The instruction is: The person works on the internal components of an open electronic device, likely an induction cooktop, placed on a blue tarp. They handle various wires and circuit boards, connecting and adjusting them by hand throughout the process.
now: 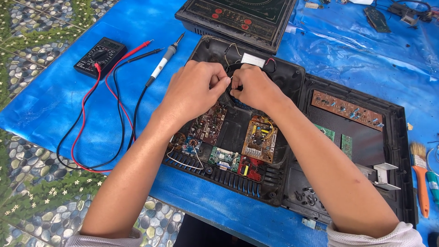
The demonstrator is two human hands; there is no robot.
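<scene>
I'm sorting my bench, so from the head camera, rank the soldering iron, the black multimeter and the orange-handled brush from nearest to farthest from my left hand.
1. Soldering iron: just left of the left hand, lying on the blue sheet.
2. Black multimeter: farther left, near the sheet's edge.
3. Orange-handled brush: far right, past the opened black casing.

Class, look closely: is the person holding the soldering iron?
No: the soldering iron lies on the blue sheet, apart from both hands, left hand and right hand.

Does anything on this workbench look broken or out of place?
Yes. The black cooker housing lies opened, its circuit boards bare, and dark scorch-like grime surrounds the coil at its left corner. Both hands, left hand and right hand, pinch thin wires above it.
</scene>
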